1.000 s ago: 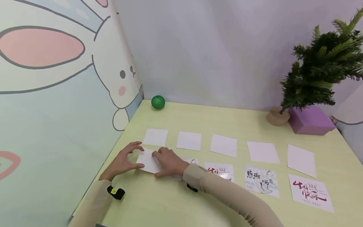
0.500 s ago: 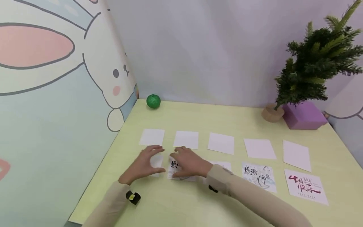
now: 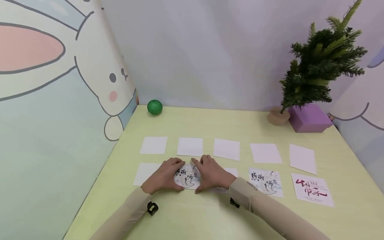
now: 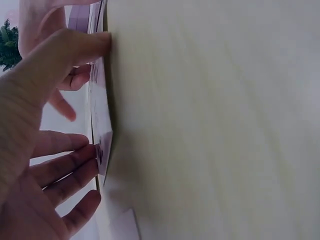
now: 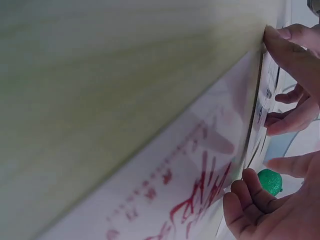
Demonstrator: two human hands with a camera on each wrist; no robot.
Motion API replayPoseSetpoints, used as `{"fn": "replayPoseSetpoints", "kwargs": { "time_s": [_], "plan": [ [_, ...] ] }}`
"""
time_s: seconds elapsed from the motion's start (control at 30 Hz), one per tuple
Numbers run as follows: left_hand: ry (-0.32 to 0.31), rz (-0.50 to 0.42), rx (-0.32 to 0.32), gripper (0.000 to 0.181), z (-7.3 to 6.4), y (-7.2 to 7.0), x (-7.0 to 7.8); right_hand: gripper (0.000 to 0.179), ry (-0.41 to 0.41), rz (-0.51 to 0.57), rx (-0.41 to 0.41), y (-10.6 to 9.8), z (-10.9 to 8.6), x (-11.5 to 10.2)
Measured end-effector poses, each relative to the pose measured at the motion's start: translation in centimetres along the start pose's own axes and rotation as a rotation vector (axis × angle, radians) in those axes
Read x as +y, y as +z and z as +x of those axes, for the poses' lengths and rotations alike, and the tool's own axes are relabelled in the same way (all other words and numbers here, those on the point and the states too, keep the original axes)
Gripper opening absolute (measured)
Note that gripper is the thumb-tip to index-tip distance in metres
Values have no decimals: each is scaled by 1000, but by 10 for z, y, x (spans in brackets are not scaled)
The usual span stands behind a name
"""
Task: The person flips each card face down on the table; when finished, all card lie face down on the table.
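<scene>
A card with black calligraphy and a pale landscape print lies between my two hands in the head view. My left hand holds its left side, thumb at the near edge and fingers at the far edge. Gripping the right side the same way is my right hand. In the left wrist view the card is seen nearly edge-on, a narrow shadow beneath it. A blank white card sits left of my left hand. Under my right forearm is a card with red writing, partly hidden in the head view.
Several blank cards form a row farther back. To the right in the near row are another black calligraphy card and a red calligraphy card. Along the back stand a green ball, a small artificial tree and a purple box.
Both hands have let go of the blank white card at the left end, now flat on the table. They have moved right and grip the black calligraphy card. The head view has shifted right.
</scene>
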State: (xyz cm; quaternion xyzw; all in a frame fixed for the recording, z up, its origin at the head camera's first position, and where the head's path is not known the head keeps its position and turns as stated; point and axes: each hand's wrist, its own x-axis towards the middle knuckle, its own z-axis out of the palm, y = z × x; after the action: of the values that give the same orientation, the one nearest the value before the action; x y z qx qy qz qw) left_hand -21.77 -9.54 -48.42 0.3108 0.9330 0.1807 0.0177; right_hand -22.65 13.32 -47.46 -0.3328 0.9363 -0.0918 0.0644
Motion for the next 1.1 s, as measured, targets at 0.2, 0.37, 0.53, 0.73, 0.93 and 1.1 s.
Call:
{"fn": "replayPoseSetpoints", "kwargs": {
  "time_s": [0.2, 0.37, 0.53, 0.73, 0.93, 1.1],
  "plan": [
    [30, 24, 18, 90, 2, 2, 2, 98, -13, 104, -53, -7, 1, -1],
    [86, 41, 47, 90, 12, 2, 14, 89, -44, 88, -13, -11, -3, -2],
    [117, 69, 23, 102, 24, 0, 30, 96, -66, 62, 56, -13, -9, -3],
    [116, 17, 77, 108, 21, -13, 28, 121, -22, 119, 82, -22, -17, 2],
    [169, -291, 241, 74, 15, -29, 19, 115, -82, 375, 112, -28, -12, 9],
    [170, -532, 232, 57, 7, -26, 15, 73, -239, 486, 36, -22, -6, 10]
  ]
}}
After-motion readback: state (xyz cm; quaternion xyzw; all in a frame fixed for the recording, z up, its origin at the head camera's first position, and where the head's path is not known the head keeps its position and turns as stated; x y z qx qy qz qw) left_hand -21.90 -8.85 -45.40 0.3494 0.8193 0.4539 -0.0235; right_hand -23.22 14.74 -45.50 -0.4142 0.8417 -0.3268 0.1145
